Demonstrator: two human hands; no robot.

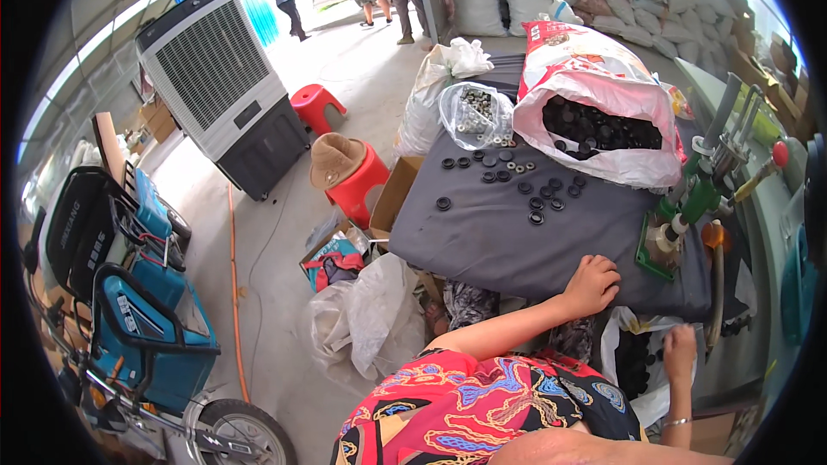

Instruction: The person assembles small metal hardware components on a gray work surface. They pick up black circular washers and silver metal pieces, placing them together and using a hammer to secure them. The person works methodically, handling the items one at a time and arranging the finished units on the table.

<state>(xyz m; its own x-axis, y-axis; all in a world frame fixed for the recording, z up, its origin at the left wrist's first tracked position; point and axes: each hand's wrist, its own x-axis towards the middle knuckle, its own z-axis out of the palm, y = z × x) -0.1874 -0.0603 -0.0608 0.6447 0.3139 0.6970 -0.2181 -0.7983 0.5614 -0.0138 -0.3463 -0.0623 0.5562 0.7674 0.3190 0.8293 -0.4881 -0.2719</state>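
Note:
My left hand rests at the near edge of the grey cloth-covered table, its fingers curled in; whatever they may hold is hidden. At the lower right, my right hand is closed beside a white bag of black round parts; I cannot make out anything in it. A green hand press with a red-knobbed lever stands on the table's right side. Farther back, several black ring-shaped parts lie loose, with a few small pale metal pieces among them.
Behind the rings stand a large open sack of black parts and a clear bag of small metal pieces. Left are a hat on a red stool, an air cooler and a blue tricycle. People stand far back.

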